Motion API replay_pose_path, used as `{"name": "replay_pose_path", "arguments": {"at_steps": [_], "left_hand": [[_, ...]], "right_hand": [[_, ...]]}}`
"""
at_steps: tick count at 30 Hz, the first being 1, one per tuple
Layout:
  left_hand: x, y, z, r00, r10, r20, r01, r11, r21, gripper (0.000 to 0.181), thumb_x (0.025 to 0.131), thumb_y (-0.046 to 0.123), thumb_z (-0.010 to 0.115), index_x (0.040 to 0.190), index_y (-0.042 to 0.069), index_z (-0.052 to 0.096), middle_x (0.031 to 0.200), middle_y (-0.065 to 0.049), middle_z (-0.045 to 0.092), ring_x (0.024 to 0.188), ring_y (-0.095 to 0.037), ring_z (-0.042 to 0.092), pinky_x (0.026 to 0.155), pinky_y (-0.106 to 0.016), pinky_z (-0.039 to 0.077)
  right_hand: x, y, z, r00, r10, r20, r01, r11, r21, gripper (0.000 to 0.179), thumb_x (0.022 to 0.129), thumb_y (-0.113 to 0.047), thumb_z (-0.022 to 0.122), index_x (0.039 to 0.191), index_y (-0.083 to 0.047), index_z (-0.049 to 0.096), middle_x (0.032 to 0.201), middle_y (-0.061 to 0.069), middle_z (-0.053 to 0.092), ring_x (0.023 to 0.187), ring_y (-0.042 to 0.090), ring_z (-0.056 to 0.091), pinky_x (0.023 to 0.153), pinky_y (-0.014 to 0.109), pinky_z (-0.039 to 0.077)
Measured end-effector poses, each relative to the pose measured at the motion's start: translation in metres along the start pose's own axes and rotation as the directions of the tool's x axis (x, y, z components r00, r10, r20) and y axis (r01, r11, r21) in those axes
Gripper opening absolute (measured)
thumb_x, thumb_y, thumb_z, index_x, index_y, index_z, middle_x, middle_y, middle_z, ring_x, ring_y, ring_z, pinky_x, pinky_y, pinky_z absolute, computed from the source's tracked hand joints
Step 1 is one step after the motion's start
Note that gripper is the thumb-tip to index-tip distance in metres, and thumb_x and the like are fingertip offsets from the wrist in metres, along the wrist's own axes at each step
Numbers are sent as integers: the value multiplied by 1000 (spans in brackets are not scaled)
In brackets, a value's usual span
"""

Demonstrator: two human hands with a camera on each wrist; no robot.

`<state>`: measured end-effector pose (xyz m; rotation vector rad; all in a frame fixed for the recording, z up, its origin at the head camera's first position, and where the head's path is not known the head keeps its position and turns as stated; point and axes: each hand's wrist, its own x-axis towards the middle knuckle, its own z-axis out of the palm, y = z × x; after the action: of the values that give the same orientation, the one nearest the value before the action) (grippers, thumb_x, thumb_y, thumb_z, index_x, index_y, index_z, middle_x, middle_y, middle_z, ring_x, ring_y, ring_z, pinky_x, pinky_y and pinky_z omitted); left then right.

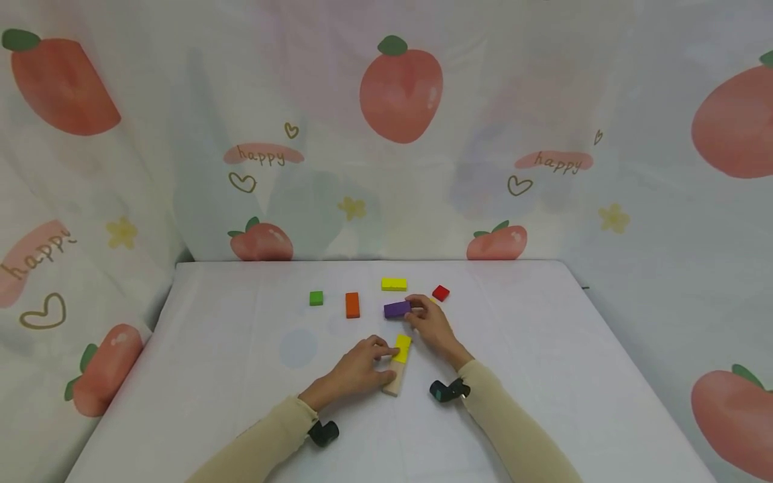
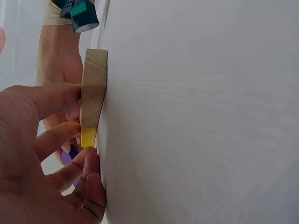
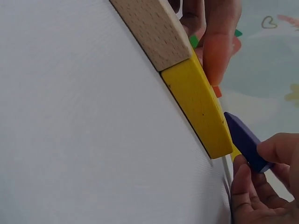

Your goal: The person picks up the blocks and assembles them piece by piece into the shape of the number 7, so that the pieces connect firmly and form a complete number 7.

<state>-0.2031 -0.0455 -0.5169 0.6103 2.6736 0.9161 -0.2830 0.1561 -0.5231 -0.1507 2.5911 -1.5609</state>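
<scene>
My left hand (image 1: 356,369) rests over two blocks lying end to end. Its thumb touches the top of the plain wooden block (image 1: 396,380), and its index finger touches the yellow block (image 1: 403,341) beyond. The left wrist view shows the same wooden block (image 2: 95,88) flat on the cloth, the other fingers spread beside it. Farther out, my right hand (image 1: 433,325) pinches a purple block (image 1: 395,310) by its right end. From the right wrist, that purple block (image 3: 244,140) appears held between thumb and fingers, just past the yellow block's far end.
Behind the hands lie a green block (image 1: 317,298), an orange block (image 1: 353,305), another yellow block (image 1: 394,284) and a red block (image 1: 441,293). A bit of yellow peeks out by the right hand. Fruit-printed cloth walls border the white table (image 1: 229,376).
</scene>
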Motion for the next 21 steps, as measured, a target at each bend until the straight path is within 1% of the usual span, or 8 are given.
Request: {"name": "replay_pose_path", "arguments": {"at_steps": [3,7,11,17,21], "left_hand": [[0,-1,1,1000,6,1,-6,1000,-1,46,89,35,71,133,24,63,121,2,57,107,-14,52,91,-34,49],[0,-1,1,1000,2,7,-2,1000,-1,46,89,35,71,133,24,63,122,1,57,108,-15,52,92,-34,50],[0,0,1,1000,-2,9,2,1000,0,46,89,35,70,133,24,63,122,1,57,108,-15,52,93,-35,50],[-1,1,-1,1000,-1,8,1,1000,3,46,89,35,71,134,24,63,122,1,57,108,-15,52,93,-35,50],[-1,2,-1,1000,1,6,-1,1000,4,46,89,35,71,134,24,63,122,1,57,109,-15,52,94,-35,49]], "right_hand": [[-1,0,-1,1000,20,-7,-19,999,31,37,97,-12,59,133,-13,55,124,15,63,94,23,62,78,28,53],[-2,1,-4,999,36,-4,-36,998,54,37,96,-10,59,133,-14,55,119,15,65,90,21,61,76,26,51],[-2,2,-8,999,32,-8,-31,997,65,37,96,-9,57,133,-13,56,121,16,64,91,22,62,78,26,53],[-1,5,-14,999,52,-12,-51,995,88,37,97,-10,56,133,-16,57,124,14,63,92,21,64,84,29,57],[-2,6,-16,998,55,-13,-54,995,81,37,99,-13,54,135,-18,57,121,14,64,89,20,63,82,28,56]]}}
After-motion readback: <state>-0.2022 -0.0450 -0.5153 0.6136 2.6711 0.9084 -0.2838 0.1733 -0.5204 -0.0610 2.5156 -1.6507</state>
